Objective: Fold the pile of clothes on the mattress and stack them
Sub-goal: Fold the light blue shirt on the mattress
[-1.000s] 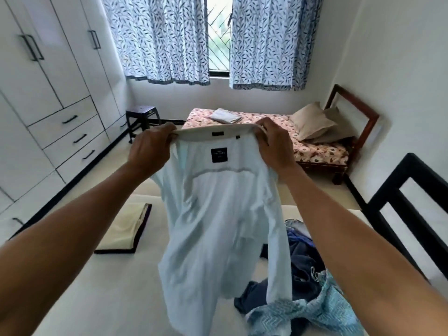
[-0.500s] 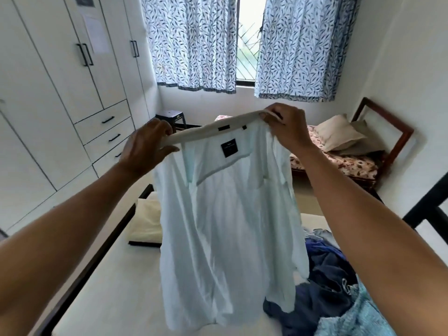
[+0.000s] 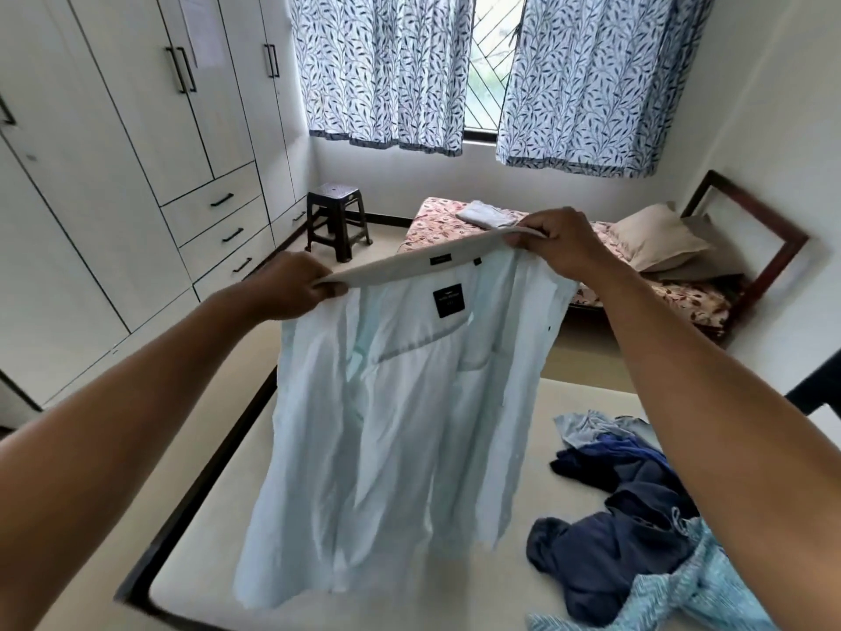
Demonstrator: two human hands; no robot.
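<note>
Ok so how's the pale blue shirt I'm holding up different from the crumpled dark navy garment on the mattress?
The pale blue shirt hangs spread in the air, gripped at the collar by the left hand and right hand; the dark navy garment lies crumpled on the cream mattress, untouched. The shirt is light, the garment dark. Neither is folded yet.

Pale shirt (image 3: 391, 425) between both hands

Pale blue shirt (image 3: 387, 425): unfolded, dark label under collar, hanging open above the mattress (image 3: 432, 603), collar ends pinched by left hand (image 3: 291, 284) and right hand (image 3: 559, 243), right end higher. Pile of clothes (image 3: 637, 516): navy, blue and patterned turquoise garments, crumpled, on the mattress's right side
</note>
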